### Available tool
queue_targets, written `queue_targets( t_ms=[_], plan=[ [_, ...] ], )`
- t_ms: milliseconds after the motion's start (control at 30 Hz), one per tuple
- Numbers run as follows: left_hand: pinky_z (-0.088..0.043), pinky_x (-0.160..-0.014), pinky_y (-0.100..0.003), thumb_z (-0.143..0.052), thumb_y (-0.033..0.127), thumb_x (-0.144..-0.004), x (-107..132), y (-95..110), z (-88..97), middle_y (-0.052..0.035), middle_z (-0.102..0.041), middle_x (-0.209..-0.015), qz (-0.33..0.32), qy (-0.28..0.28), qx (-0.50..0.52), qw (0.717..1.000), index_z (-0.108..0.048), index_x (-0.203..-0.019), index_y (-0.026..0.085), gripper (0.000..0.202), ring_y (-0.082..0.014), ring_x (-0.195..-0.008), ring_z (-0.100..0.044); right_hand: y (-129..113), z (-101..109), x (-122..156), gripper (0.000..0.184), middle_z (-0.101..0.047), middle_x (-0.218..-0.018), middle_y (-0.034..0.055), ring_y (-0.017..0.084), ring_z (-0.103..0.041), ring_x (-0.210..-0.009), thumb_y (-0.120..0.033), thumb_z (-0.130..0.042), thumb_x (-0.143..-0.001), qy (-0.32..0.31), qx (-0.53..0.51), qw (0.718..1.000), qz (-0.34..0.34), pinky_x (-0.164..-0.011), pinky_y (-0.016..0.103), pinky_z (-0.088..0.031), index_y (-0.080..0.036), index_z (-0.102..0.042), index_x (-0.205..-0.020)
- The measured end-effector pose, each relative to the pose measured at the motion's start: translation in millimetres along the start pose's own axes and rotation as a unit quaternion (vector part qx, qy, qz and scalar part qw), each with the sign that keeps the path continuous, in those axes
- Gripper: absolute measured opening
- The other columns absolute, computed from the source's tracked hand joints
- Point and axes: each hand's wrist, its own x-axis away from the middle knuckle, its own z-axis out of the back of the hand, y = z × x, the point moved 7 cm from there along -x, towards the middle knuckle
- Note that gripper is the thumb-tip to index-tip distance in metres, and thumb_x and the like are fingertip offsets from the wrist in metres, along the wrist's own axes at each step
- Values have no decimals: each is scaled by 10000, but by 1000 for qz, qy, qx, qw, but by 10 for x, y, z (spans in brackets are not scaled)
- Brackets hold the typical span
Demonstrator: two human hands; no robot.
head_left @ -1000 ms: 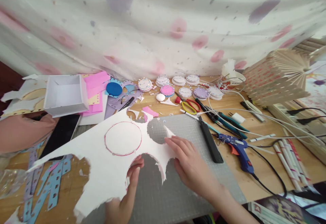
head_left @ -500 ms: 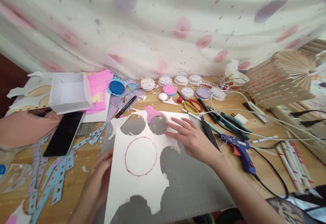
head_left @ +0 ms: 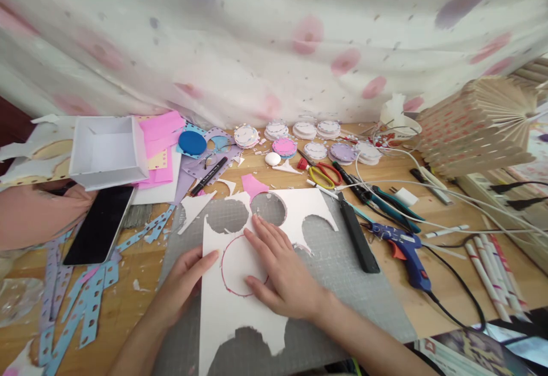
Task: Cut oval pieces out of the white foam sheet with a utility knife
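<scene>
A white foam sheet [head_left: 233, 313] with several round holes cut out lies on the grey cutting mat [head_left: 342, 284]. A red circle [head_left: 233, 259] is drawn on the sheet. My right hand [head_left: 278, 270] lies flat and open over that circle, fingers stretched toward the holes. At the sheet's left edge my left hand [head_left: 184, 282] rests, its thumb on the sheet and its fingers hidden below.
A black utility knife [head_left: 357, 233] and a blue glue gun [head_left: 402, 250] lie right of the mat. Scissors [head_left: 323, 175], pliers, round decorated discs [head_left: 285, 148], a black marker [head_left: 209, 175], a phone [head_left: 100, 225], a white box [head_left: 107, 150] and pink paper lie behind. Another person's sleeve [head_left: 34, 213] is at left.
The sheet has been turned from lying sideways to lying lengthwise on the mat. My right hand moved from the sheet's far edge onto the drawn circle. My left hand shifted to the left edge.
</scene>
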Motion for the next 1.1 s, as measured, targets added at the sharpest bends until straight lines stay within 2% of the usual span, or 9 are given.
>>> queue_targets(
  t_ms=[233, 400, 500, 600, 700, 767, 833, 933, 1100],
  plan=[
    [-498, -546, -274, -800, 444, -662, 16, -30, 97, -55, -743, -680, -9, -21, -42, 999, -779, -881, 177, 346, -211, -585, -656, -34, -103, 28, 714, -180, -1596, 202, 315, -130, -1484, -408, -477, -889, 19, 10, 999, 25, -1151, 546, -233, -93, -247, -1487],
    [-489, -528, -282, -831, 467, -601, 102, -32, 149, -57, -731, -639, -11, -16, -26, 999, -790, -785, 195, 332, -227, -580, -651, -122, 89, 33, 708, -232, -1575, 213, 320, -173, -1473, -390, -467, -871, 58, 17, 997, 46, -1154, 558, -181, -98, -228, -1470],
    [-496, -553, -298, -844, 444, -574, 115, 12, 235, -58, -733, -641, -39, 8, -22, 999, -791, -742, 208, 294, -242, -592, -657, -38, 317, 6, 584, -389, -1487, 198, 324, -273, -1427, -307, -444, -891, 116, 18, 993, -6, -1148, 597, -115, -133, -283, -1424],
    [-497, -563, -322, -834, 381, -553, 70, -26, 294, -69, -736, -659, -10, 28, -13, 999, -785, -767, 201, 285, -272, -613, -669, 62, 427, -44, 412, -608, -1193, 127, 288, -497, -1215, -245, -459, -902, 127, -2, 991, -45, -1138, 588, -152, -184, -409, -1306],
    [-510, -589, -332, -807, 391, -540, -4, -50, 189, -83, -741, -722, 20, -2, 11, 1000, -765, -823, 180, 356, -284, -665, -679, 62, 389, -95, 310, -627, -1033, 83, 245, -566, -1002, -226, -484, -894, 101, -6, 995, -16, -1121, 575, -206, -198, -491, -1203],
    [-510, -597, -307, -789, 434, -576, -47, -21, 83, -77, -739, -752, 16, -14, 22, 1000, -747, -826, 177, 361, -250, -667, -670, 46, 326, -113, 294, -618, -1009, 83, 239, -562, -966, -210, -478, -897, 84, 9, 996, 11, -1107, 570, -236, -188, -513, -1188],
    [-494, -581, -269, -781, 453, -626, -81, 12, 14, -47, -723, -724, 11, -1, 0, 1000, -728, -809, 185, 329, -204, -637, -649, 49, 264, -120, 309, -612, -1028, 96, 245, -556, -980, -183, -456, -901, 68, 23, 997, 24, -1097, 564, -256, -174, -512, -1204],
    [-454, -544, -233, -808, 437, -632, -118, 50, -37, -6, -668, -625, 9, 10, -50, 999, -705, -744, 179, 299, -160, -573, -602, 95, 208, -123, 343, -606, -1094, 113, 250, -551, -1014, -164, -436, -905, 52, 23, 998, 13, -1095, 557, -264, -168, -482, -1245],
    [-423, -522, -224, -800, 424, -644, -168, 41, -48, -11, -656, -604, 19, -6, -98, 995, -711, -682, 157, 284, -149, -551, -576, 143, 181, -117, 310, -602, -878, 59, 224, -550, -846, -203, -422, -926, 53, 20, 998, 1, -1052, 538, -326, -151, -488, -1225]
  ],
)
